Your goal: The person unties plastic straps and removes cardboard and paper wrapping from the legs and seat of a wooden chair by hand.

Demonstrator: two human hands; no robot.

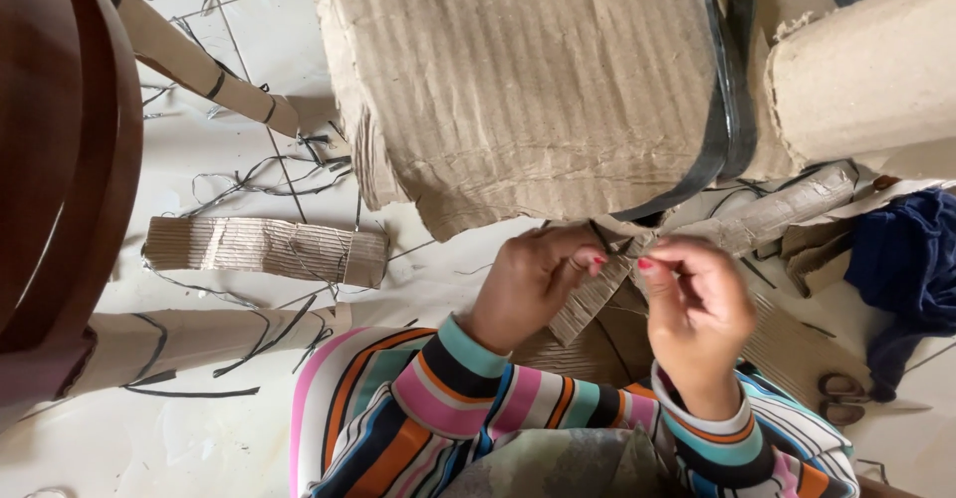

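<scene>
a cardboard strip (597, 294) is pinched by left hand (533, 281) and right hand (697, 304) below the wrapped bundle (538, 90); black strap (719, 110) already on, wrapping seemingly unfinished.

Left hand (533, 279), right hand (697, 304) pinch cardboard strip (597, 294) (corrugated, torn) under big cardboard sheet (528, 80).

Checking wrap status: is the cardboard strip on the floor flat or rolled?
Flat: the cardboard strip lies spread on the floor tiles, ridges up, ends uncurled.
</scene>
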